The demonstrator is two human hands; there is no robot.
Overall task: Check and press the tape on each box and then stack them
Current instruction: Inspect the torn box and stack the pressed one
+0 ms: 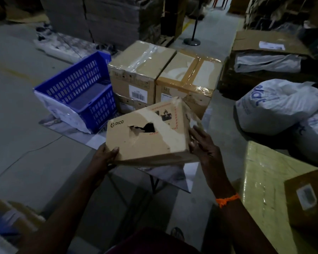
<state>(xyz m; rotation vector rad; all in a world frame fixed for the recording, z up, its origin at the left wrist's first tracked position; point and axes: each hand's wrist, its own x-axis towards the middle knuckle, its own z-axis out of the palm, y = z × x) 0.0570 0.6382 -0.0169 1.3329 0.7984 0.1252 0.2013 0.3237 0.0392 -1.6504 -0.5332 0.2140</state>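
Box held tilted in the air, near stacked boxes. Left hand clasped on lower corner, thumb on face; right hand laid flat against end. Tape to be pressed firmly along the torn edge, hole avoided.

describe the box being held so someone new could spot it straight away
Find the blue slotted plastic crate on the floor; right of it sit a clear-taped cardboard box and a brown-taped cardboard box. In front of those, the left hand and right hand hold up a tilted tan cardboard box. Only it has a ragged torn hole and a PICO logo.
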